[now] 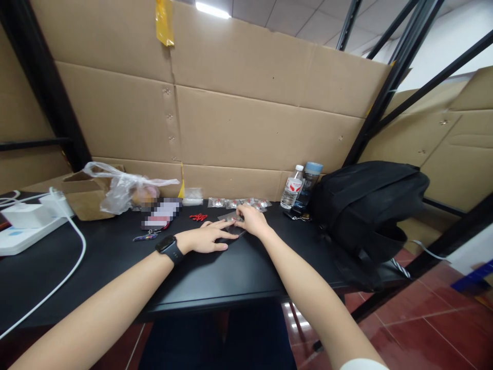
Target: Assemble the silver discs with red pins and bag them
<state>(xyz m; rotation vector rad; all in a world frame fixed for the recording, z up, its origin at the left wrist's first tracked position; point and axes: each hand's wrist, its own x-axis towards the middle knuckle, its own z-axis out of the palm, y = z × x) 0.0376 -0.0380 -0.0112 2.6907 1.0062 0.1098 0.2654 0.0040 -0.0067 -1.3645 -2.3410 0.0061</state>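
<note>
Cable [73,257], white and looping, runs over the bench [115,267] at its left end, where we see a white power strip [23,231] with a plug block on it near the left edge. Behind that, toward the back edge, sits an open cardboard box [82,198] with a crumpled clear plastic bag [123,190] spilling from it. Just right of the bag lies a blurred-out flat item, and beside it a small red piece [197,217] rests on the black top.

Our left hand [208,237] (a dark watch [169,249] on the wrist) lies flat, palm down, fingers straight and released, its fingertips pressing on a small clear packet [230,222] near the middle of the bench. Our right hand [250,218] meets the same packet from the right, fingers curled and pinching its far edge; how tightly, we cannot tell. Just behind the hands, along the back edge, a row of similar small packets [241,203] with red and white contents lies in a line.

Further right stand a clear water bottle [291,192] with a white cap and a darker bottle [307,187] with a pale blue lid, touching each other. A black backpack [365,216] slumps over the right end of the bench, overhanging its corner.
</note>
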